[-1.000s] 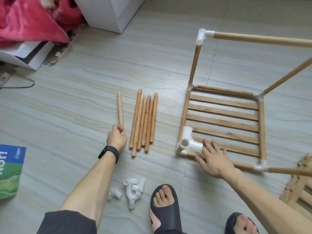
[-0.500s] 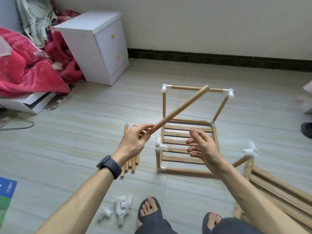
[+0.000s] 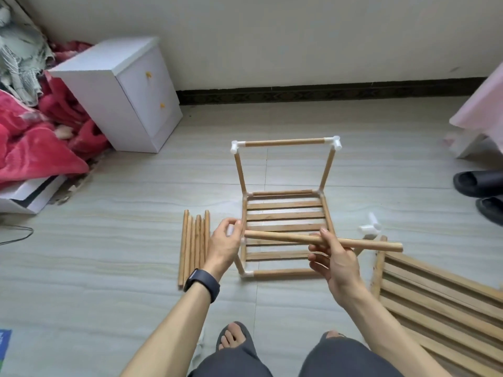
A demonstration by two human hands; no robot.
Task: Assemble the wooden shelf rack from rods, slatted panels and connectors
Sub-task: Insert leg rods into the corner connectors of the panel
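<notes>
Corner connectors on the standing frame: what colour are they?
White; the corner connectors show best in the head view.

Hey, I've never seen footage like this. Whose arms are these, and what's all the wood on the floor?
No machine here: a camera on a person's head looks down at their own arms. On the floor stands a half-built rack, rods plugged together around a slatted panel. Spare rods lie left of it, a second panel right. The right hand pinches a rod level above the rack; the left hand curls around a white connector at its near left corner.
</notes>
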